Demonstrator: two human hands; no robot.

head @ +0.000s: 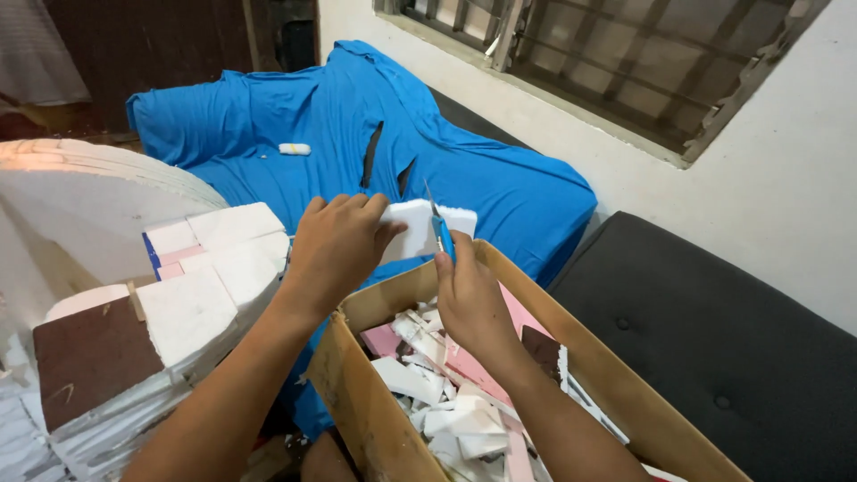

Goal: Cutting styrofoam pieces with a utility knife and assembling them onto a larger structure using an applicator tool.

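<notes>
My left hand [335, 245] grips a white foam block [420, 228] above the far end of a cardboard box [353, 384]. My right hand [469, 295] holds a blue-handled utility knife [439, 228], its thin blade pointing up against the block's edge. Both hands meet over the box, which holds several white and pink foam scraps [446, 393] and a dark brown piece.
A stack of white foam slabs [192, 295], one with a brown face, sits at my left beside a large round white foam shape [80, 201]. A blue cloth [357, 125] covers the seat ahead, with a small white piece on it. A dark grey cushion [714, 330] lies at right.
</notes>
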